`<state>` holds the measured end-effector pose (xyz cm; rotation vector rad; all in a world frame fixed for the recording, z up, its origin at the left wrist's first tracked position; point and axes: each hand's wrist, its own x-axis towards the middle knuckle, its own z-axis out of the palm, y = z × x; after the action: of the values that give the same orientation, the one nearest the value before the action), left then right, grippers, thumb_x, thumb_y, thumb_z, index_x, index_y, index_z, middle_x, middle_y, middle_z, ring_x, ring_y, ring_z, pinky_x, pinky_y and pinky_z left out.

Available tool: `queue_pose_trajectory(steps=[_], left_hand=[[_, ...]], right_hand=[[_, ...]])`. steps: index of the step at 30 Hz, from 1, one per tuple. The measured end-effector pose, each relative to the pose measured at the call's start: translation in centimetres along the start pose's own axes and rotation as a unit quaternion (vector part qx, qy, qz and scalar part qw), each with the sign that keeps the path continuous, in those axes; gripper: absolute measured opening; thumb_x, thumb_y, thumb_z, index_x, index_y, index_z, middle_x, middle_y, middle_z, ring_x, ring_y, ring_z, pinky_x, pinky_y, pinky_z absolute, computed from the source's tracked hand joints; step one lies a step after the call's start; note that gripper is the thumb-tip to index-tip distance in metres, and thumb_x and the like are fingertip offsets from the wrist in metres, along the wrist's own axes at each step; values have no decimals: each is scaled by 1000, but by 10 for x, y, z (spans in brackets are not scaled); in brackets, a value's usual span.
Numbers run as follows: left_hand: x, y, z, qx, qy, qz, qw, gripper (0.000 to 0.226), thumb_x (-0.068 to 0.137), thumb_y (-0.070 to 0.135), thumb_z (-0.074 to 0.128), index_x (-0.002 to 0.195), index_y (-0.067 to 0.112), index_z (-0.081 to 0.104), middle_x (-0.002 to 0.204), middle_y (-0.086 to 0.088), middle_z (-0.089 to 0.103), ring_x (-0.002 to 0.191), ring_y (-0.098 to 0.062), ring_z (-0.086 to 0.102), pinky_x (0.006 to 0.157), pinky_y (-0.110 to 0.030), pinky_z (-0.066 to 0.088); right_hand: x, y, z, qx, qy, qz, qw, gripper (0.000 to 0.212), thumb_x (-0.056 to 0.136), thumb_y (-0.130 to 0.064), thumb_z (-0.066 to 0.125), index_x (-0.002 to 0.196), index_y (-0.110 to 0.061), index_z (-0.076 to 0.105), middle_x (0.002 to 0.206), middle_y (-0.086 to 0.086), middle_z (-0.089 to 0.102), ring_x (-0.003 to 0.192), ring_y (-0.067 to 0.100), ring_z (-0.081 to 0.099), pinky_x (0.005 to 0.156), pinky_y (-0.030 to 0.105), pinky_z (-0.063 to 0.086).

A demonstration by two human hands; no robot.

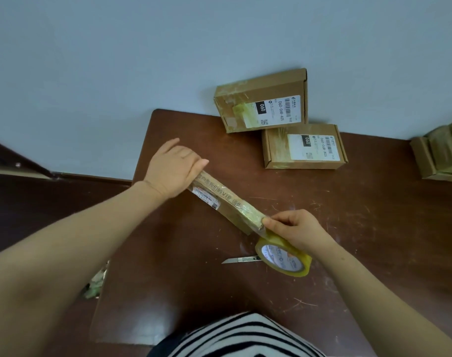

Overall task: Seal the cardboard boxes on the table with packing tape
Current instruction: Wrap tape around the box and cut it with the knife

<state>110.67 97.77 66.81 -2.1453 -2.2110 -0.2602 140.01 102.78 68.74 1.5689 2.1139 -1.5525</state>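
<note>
Narrow box stands on edge mid-worktop, running diagonally between the two hands. It's brown cardboard, long and thin. Glossy clear tape covers much of the top edge and the near end, with printed "VIP" text under it. There's a small white barcode label on the side face.

Left hand: palm down on the box's far end. Fingers are fairly straight and reach past the end, thumb along the top edge. It's pressing, not wrapped round.

Right hand: fingers are curled round the tape roll, fingertips pinching at the box's near end. The roll is yellowish clear tape on a white printed core, just below those fingers. Can't tell whether it touches the worktop.

Utility knife lies flat just left of the roll, nearer than the right fingers, blade end pointing left.

Well beyond the right fingers, at the far edge, are two labelled boxes. The rear box looks propped against the wall. The front box lies flat just before it, corners meeting. Both are brown mailers with white shipping labels, a black "060" patch, barcodes and yellowed tape smears.

Far right of the right hand is a box stack, taped and cut off by the frame edge. A crumpled scrap sits off the worktop's left edge, below the left forearm.
</note>
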Motion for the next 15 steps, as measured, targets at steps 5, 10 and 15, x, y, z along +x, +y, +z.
queue_pose_trajectory(steps=[5, 10, 15], left_hand=[[6, 9, 19, -137, 43, -119, 982, 53, 103, 35, 20, 74, 9, 56, 72, -2, 46, 70, -27, 55, 62, -31, 39], [11, 22, 27, -409, 135, -269, 862, 33, 97, 28, 50, 70, 12, 59, 67, -5, 62, 65, -19, 60, 70, -36, 51], [8, 30, 37, -533, 203, -366, 735, 37, 92, 26, 59, 58, 13, 55, 59, 0, 58, 57, -14, 54, 67, -33, 50]], right_hand=[[1, -1, 1, 5, 15, 6, 1000, 21, 86, -47, 62, 82, -31, 74, 50, -9, 58, 46, 4, 47, 52, 23, 42], [2, -1, -1, -7, 23, 0, 1000, 20, 87, -46, 62, 81, -31, 73, 58, -1, 62, 53, 8, 50, 56, 28, 43], [2, 2, 3, -23, 11, -1, 1000, 13, 87, -45, 62, 78, -37, 69, 67, -15, 69, 59, -1, 59, 61, 21, 49]])
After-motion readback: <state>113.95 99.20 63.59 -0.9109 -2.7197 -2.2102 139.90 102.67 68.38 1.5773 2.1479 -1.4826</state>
